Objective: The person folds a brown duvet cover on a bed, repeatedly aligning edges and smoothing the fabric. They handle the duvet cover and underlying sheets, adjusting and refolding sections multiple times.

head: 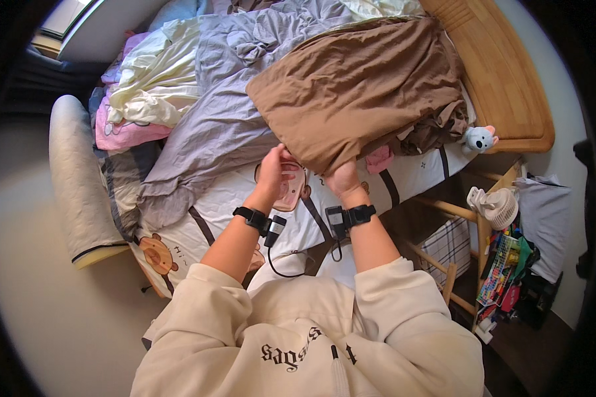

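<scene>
A brown fabric cover is spread over the far right part of the bed, with its near edge reaching towards me. My right hand grips that edge, and the cloth gathers in folds above the fingers. At the cover's left edge is my left hand, thumb and forefinger against the cloth and the other fingers loosely curled. Whether it pinches the edge is unclear. Below both hands lies a white sheet with cartoon bears and dark stripes. A grey-purple cover lies crumpled to the left.
A pale yellow cloth and a pink cloth are heaped at the left. A rolled mattress pad stands by the bed. To the right are a wooden headboard, a plush toy, a small fan and a wooden chair.
</scene>
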